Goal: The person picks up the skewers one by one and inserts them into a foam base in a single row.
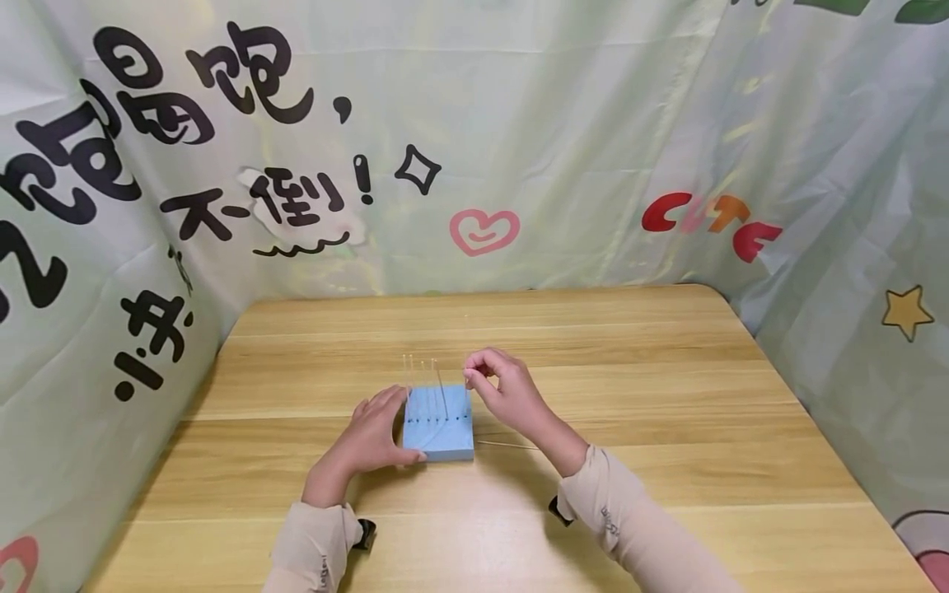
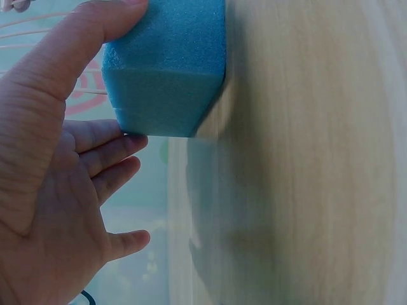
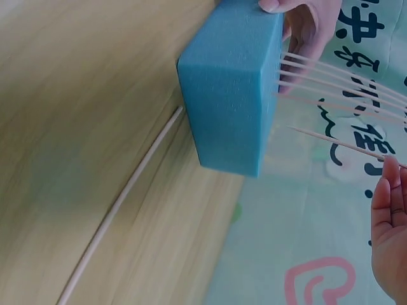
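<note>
A blue foam block (image 1: pixel 451 454) sits on the table with a row of dark holes across its top. Several thin wooden skewers (image 3: pixel 346 79) stand in it, towards its left side. My left hand (image 1: pixel 368 434) grips the block from the left, thumb at the front face and fingers towards the back corner. In the left wrist view, the thumb lies on the blue foam (image 2: pixel 172 38) and the little finger sticks out apart. My right hand (image 1: pixel 513 397) pinches another skewer (image 3: pixel 337 141) above the block's right side, its pointed tip apart from the foam in the right wrist view.
A loose skewer (image 3: pixel 121 203) lies on the wooden table (image 1: pixel 638 371) to the right of the block, partly under my right forearm in the head view. A printed curtain (image 1: pixel 563 148) hangs behind the table and along both sides.
</note>
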### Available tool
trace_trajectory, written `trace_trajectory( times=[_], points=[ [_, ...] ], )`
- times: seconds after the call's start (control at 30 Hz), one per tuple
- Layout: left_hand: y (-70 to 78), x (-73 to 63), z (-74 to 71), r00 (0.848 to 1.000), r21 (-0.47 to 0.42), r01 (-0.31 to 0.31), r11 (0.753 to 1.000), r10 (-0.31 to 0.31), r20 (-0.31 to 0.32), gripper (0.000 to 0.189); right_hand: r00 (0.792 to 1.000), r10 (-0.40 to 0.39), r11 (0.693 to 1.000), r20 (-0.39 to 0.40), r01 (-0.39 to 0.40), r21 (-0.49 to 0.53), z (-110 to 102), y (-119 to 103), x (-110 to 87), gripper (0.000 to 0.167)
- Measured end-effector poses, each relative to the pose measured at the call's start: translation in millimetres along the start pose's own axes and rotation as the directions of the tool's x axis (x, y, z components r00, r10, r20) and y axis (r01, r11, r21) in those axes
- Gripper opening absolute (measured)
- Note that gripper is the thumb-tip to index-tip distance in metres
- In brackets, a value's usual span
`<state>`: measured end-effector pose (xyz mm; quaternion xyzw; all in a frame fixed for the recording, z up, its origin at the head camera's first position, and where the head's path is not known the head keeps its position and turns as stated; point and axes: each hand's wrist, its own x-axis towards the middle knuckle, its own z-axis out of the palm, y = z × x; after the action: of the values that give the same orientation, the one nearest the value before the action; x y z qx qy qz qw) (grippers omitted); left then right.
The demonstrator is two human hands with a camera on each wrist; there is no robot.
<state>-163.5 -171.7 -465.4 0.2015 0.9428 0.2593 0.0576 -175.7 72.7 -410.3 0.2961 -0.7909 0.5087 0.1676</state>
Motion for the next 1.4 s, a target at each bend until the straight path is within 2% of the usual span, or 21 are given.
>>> trace_trajectory(
  times=[0.37,0.7,1.2,1.4],
  points=[
    [0.0,-0.2,-0.2,1.000,0.000,0.011,1.000,-0.011,0.008,0.106,1.000,-0.007,1.000,0.007,0.007,0.000,10.1,1.1,0.5,0.010],
    [1.4,0.1,-0.2,1.000,0.007,0.004,1.000,-0.004,0.000,0.106,0.999,0.014,1.000,0.049,-0.015,0.005,13.2,5.6,-4.2,0.009],
    [3.0,-0.2,-1.2,1.000,0.012,0.010,1.000,-0.010,0.011,0.106,0.995,0.006,0.996,0.104,0.003,-0.085,26.1,20.1,-24.0,0.008],
    [3.4,-0.1,-1.5,1.000,0.013,0.014,1.000,-0.014,0.014,0.106,0.994,0.017,0.996,0.105,-0.009,-0.084,27.7,20.8,-25.9,0.007]
  ],
)
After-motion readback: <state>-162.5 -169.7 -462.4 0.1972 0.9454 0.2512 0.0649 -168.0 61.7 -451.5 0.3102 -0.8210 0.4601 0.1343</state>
